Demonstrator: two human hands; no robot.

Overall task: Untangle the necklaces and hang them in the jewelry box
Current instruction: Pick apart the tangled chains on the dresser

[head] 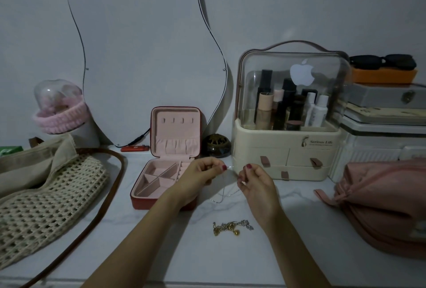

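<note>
A thin silver necklace (227, 186) hangs in the air between your two hands above the desk (161, 253), its slack loop trailing down to the marble-patterned surface just in front of the open jewelry box (170, 161). Your left hand (198, 179) pinches one end between thumb and forefinger, and your right hand (255, 184) pinches the chain close by, so each grip is closed on the necklace; whether you hold the clasp itself is too small to tell. The four hooks (177, 121) in the upright lid appear bare, so by the look of it no necklace has been hung yet. Nearer you on the desk lies a tangled clump of gold and silver chains (231, 228), apart from both hands. The risks from here: a chain this fine can kink or snap if you pull the two pinches apart against a hidden knot; the trailing loop may drag into the clump and snag again as you lift; and the dim light makes a small hook easy to miss, so the chain could slip off into the tray compartments. A woven bag (46, 195) lies to the left, a cosmetics organizer (288, 149) stands to the right, and a pink pouch (387, 207) sits beyond it.
</note>
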